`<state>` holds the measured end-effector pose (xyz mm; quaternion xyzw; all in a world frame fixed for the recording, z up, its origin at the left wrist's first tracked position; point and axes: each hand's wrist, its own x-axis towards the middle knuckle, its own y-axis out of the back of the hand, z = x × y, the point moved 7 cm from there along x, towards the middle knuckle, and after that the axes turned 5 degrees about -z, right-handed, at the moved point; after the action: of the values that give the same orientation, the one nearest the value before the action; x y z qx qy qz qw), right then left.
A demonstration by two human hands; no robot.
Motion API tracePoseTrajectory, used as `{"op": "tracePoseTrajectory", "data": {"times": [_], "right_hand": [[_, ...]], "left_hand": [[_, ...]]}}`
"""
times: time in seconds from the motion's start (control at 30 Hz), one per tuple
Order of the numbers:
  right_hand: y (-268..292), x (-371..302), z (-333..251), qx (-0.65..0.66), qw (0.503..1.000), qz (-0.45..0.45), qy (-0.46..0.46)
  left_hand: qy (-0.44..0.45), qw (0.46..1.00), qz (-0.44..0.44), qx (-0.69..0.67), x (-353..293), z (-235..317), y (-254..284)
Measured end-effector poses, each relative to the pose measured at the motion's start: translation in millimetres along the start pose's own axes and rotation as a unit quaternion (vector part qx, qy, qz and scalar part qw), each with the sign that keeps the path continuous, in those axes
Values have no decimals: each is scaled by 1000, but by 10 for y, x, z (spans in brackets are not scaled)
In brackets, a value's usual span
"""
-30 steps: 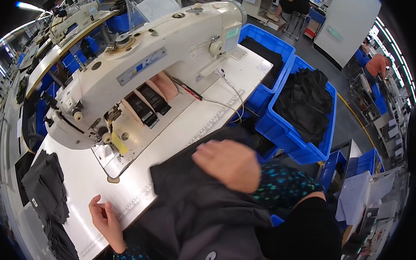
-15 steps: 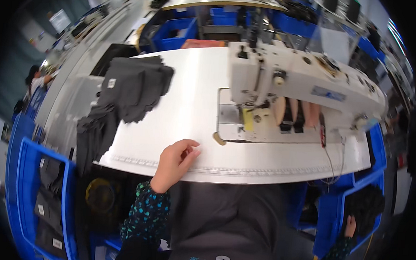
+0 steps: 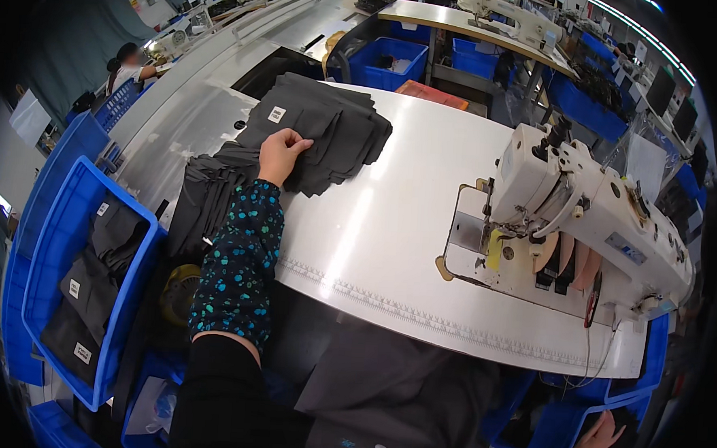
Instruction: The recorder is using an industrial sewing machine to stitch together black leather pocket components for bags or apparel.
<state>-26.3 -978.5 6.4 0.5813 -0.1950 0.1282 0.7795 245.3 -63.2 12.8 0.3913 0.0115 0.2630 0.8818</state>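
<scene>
On the far left of the white sewing table [image 3: 427,159] lies a fanned stack of dark grey fabric pieces [image 3: 343,134], with a small white label on one. My left hand [image 3: 281,157] is at the stack's near left part, thumb and fingers pinched together on the dark grey fabric. More fabric pieces [image 3: 200,203] droop over the table edge beside my forearm. Low on the right, my right hand [image 3: 597,438] has its fingers stretched and the thumb apart, over dark material in a blue bin [image 3: 554,435]. It holds nothing that I can see.
A white sewing machine [image 3: 586,203] stands on the table's right side. To the left, a blue crate [image 3: 35,288] contains labelled dark fabric. Dark grey cloth [image 3: 398,388] covers my lap. Blue bins [image 3: 387,59] stand behind the table, and a person [image 3: 129,70] sits far left.
My left hand has gone from the table's front edge out to the fabric stack and closed on it. My right hand has lifted off the dark material, fingers stretched. The view has turned left.
</scene>
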Motion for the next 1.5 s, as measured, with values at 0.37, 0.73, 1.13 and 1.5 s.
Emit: {"op": "tracePoseTrajectory", "data": {"times": [0.37,0.73,1.13,1.5], "right_hand": [[1204,849,-3255,534,779,-122,304],[2255,275,-4297,528,320,-367,696],[2233,-270,-4509,409,575,-96,702],[2238,194,-4470,614,347,-455,544]], "left_hand": [[-282,955,-96,-5,-1261,1262,-513],[-324,936,-141,3,-2096,1470,-776],[-329,935,-135,8,-2079,1528,-787],[-329,936,-127,8,-2079,1492,-785]]}}
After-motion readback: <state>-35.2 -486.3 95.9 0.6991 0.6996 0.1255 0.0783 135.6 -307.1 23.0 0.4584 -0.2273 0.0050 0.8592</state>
